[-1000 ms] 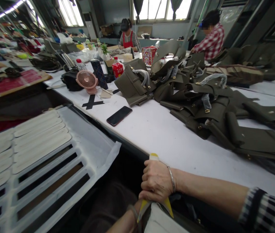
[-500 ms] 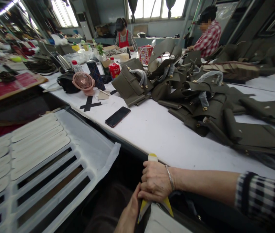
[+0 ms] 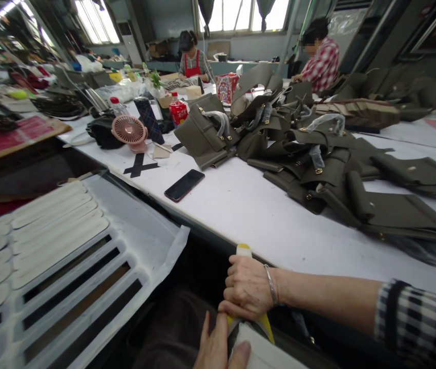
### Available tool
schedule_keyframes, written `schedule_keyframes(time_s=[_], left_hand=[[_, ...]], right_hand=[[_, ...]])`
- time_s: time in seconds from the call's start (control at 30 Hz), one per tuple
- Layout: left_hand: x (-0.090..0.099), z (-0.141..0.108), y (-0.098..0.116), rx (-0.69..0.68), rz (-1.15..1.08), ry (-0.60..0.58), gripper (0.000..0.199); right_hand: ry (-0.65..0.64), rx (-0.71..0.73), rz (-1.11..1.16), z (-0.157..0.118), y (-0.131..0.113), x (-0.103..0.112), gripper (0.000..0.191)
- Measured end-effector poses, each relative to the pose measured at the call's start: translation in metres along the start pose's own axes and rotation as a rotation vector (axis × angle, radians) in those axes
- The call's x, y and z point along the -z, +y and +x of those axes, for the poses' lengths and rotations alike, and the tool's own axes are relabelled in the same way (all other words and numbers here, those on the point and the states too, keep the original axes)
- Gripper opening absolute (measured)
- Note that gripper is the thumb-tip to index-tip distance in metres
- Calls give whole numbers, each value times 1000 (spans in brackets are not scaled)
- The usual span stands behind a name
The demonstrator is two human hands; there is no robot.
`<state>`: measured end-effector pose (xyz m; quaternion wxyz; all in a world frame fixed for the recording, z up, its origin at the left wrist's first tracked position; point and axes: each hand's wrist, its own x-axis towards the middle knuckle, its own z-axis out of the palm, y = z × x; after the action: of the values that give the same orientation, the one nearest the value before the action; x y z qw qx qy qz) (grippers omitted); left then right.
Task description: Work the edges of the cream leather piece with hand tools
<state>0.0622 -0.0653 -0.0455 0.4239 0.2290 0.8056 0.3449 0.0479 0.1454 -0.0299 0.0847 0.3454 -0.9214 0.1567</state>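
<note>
My right hand (image 3: pixel 246 288), with a silver bracelet at the wrist, is wrapped round a yellow and white tool (image 3: pixel 244 250) at the table's front edge. The tool's yellow lower end spreads out below the fist. Beneath it lies a pale, flat piece (image 3: pixel 266 351) on dark material at the bottom of the view. My left hand (image 3: pixel 218 343) is beside it, fingers apart, with the thumb on the pale piece and a fingertip near the tool. Whether its fingers hold an edge of the piece is hidden.
A phone (image 3: pixel 184 185), a pink fan (image 3: pixel 129 130) and a pile of dark green bags (image 3: pixel 302 154) lie on the white table (image 3: pixel 218 215). A slotted rack (image 3: pixel 125 251) with pale strips stands at left. Two people work behind the table.
My left hand has moved right and its thumb now shows over the pale piece, with the fingers more spread. My right hand keeps its grip on the tool. The view has shifted slightly.
</note>
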Motion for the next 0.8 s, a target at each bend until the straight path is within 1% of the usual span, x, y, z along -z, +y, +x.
schedule_keyframes(time_s=[0.1, 0.2, 0.33, 0.53, 0.6, 0.73, 0.8], left_hand=[[-2, -1, 4, -68, 0, 34, 66], [-1, -1, 10, -144, 53, 62, 56], [0, -1, 13, -204, 63, 110, 50], [-5, 1, 8, -266, -11, 153, 45], [-5, 3, 7, -284, -8, 143, 43], [-1, 4, 7, -294, 36, 3, 41], [3, 1, 10, -297, 23, -21, 42]], right_hand=[[0, -20, -5, -3, -2, 1, 43], [0, -50, -4, -5, -4, 1, 45], [-30, -103, -5, -7, -7, 2, 46], [-62, -164, -30, -10, -16, 8, 46], [-77, -189, -28, -12, -19, 9, 47], [-113, -276, -30, -20, -29, 6, 46], [-134, -332, -40, -25, -38, 5, 46]])
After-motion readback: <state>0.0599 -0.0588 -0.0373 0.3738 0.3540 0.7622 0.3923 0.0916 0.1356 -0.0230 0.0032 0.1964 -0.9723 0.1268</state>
